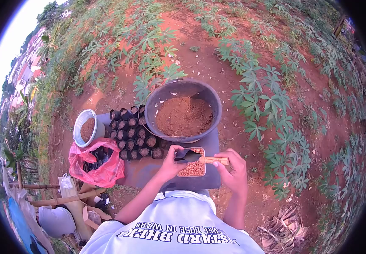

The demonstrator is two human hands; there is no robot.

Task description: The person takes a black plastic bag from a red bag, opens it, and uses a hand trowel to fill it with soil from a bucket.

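My right hand (232,168) is closed around the wooden handle (213,160) of a small hand trowel. The trowel's dark blade (189,156) points left and lies over a clear plastic container (204,169) of orange-tan seeds (192,169). At the container's left side, my left hand (171,164) has its thumb and fingers curled about the blade's tip. Behind the container stands a large dark basin (217,111) with reddish-brown soil (183,116) in it. Several black planting bags (131,133) filled with soil stand in rows to the left.
Everything stands on a grey table (138,172). At its left are a pale bucket (99,132) of soil and a pink plastic bag (114,168) with black plastic inside. Leafy plants (254,97) grow in red earth around it. Wooden boards (79,213) and a white bucket (57,221) lie lower left.
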